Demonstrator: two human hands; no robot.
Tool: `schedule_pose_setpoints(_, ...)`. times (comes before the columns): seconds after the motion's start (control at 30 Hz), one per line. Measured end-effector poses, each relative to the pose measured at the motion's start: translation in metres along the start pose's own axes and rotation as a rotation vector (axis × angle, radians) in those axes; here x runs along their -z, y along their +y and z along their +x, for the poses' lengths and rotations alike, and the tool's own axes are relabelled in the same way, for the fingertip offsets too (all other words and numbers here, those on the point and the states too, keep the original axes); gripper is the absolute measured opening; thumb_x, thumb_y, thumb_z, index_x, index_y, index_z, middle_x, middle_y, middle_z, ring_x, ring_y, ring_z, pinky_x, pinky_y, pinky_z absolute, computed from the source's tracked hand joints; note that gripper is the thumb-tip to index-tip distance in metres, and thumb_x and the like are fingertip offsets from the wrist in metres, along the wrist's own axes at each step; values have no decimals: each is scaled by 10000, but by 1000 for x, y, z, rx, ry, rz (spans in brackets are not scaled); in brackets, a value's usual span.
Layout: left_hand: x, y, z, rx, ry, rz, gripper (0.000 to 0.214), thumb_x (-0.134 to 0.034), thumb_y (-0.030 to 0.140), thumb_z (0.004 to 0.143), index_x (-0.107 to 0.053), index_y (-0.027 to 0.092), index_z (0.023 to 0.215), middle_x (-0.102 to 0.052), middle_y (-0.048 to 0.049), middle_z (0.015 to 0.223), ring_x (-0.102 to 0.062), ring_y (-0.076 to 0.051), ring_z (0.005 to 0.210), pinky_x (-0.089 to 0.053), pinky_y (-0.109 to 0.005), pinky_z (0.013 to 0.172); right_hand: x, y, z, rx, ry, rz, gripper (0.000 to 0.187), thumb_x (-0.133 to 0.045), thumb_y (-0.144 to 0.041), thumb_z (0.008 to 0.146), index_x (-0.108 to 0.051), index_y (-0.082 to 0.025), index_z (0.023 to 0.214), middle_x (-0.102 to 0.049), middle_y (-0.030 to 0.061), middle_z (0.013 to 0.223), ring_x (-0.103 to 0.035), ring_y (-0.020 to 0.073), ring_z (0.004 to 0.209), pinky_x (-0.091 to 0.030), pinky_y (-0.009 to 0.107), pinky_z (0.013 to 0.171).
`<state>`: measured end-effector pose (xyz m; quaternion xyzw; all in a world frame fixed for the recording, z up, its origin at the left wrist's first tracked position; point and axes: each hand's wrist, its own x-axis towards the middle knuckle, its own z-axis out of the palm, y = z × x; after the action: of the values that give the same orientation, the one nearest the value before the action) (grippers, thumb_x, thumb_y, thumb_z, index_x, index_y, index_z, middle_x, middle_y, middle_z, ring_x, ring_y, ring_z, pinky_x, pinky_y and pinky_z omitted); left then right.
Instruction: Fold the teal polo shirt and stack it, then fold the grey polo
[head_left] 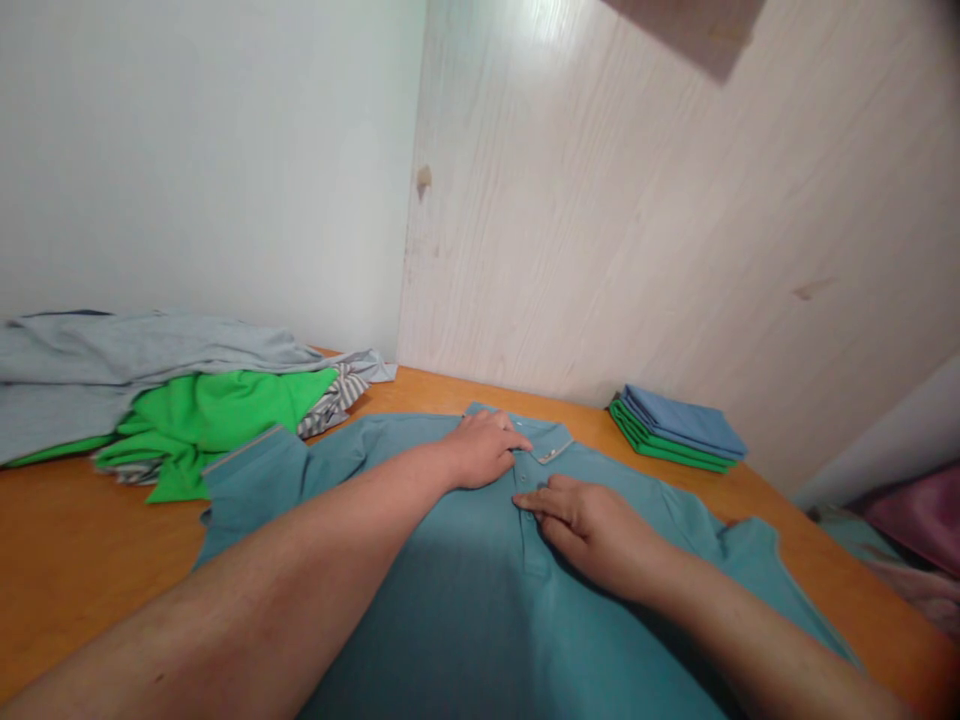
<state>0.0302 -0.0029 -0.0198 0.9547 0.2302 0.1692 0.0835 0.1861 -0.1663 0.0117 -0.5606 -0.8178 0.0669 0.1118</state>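
A teal short-sleeved polo shirt [465,590] lies spread out, front up, with its collar at the far side and its hem towards me. My left hand [486,450] rests over the collar, thumb and forefinger closed on the cloth at the top of the button placket. Just below it, my right hand [585,520] has its forefinger laid across the buttoned placket [531,545], thumb close under it, the other fingers curled. Both hands touch the shirt. The left part of the collar is mostly hidden by my left hand.
On the orange-brown table [82,560], a loose heap holds a grey garment [172,345], a bright green garment [232,405] and striped cloth [337,400]. Folded blue and green clothes [679,425] are stacked at the back right. Walls stand close behind; pinkish fabric [919,515] lies far right.
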Motion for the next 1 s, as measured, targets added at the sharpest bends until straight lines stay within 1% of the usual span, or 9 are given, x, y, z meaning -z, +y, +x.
schedule_pose_setpoints(0.1,-1,0,0,-3,-2,-3,432,-491,210,875,-674,384,1226,-613,-33,1181,-526,-263,1098,-407,-443,972,-5,4,3,-47,71,52,418,-458,-232,955,-623,-267,1337,-711,65,1131,-665,206,1007,-501,332,904)
schedule_pose_setpoints(0.17,-1,-1,1,-5,-2,-9,433,-491,216,877,-668,383,1236,-613,-32,1190,-530,-260,1101,-407,-435,973,-7,6,5,-63,76,42,430,-461,-242,953,-609,-257,1357,-703,77,1186,-659,222,1053,-497,355,938)
schedule_pose_setpoints(0.3,-1,-2,3,5,-12,-30,393,-471,255,913,-671,377,1229,-620,-30,1188,-532,-257,1112,-401,-433,981,-6,5,5,-52,9,36,419,-458,-243,959,-626,-258,1343,-734,70,1055,-683,198,939,-518,321,870)
schedule_pose_setpoints(0.47,0,1,2,23,15,-48,318,-477,412,960,-691,353,1189,-628,-47,1182,-524,-278,1119,-387,-464,986,-4,4,4,-24,23,26,409,-469,-235,961,-634,-266,1334,-733,64,1034,-678,190,929,-511,313,864)
schedule_pose_setpoints(0.63,1,3,-1,27,20,-34,304,-520,409,949,-686,345,1195,-612,-56,1191,-518,-282,1131,-388,-465,983,-4,4,2,-10,-1,51,404,-468,-216,955,-650,-279,1311,-726,52,988,-678,182,889,-520,312,827)
schedule_pose_setpoints(0.77,2,3,-1,26,15,-33,305,-514,409,952,-685,343,1195,-608,-58,1191,-518,-282,1135,-385,-463,986,-9,11,0,-47,110,242,349,-470,-227,952,-707,-263,1207,-736,36,1089,-674,180,1006,-512,327,929)
schedule_pose_setpoints(0.83,2,4,-2,25,9,-41,327,-511,468,948,-684,347,1199,-609,-60,1189,-517,-288,1138,-383,-466,985,-11,15,0,-85,155,298,335,-470,-228,946,-721,-249,1167,-741,35,1105,-674,184,1027,-509,345,955)
schedule_pose_setpoints(0.93,4,5,-2,17,-1,-56,466,-536,643,886,-678,342,1213,-612,-65,1187,-517,-302,1134,-381,-467,984,-11,17,1,-61,125,304,320,-480,-213,928,-739,-245,1113,-745,37,1087,-673,192,1027,-511,364,959)
schedule_pose_setpoints(1.0,4,6,-3,12,-4,-51,548,-556,711,837,-676,337,1218,-610,-68,1193,-516,-307,1133,-379,-463,984,-9,16,0,-29,92,298,316,-487,-203,921,-741,-248,1104,-744,38,1073,-671,191,1020,-512,365,954)
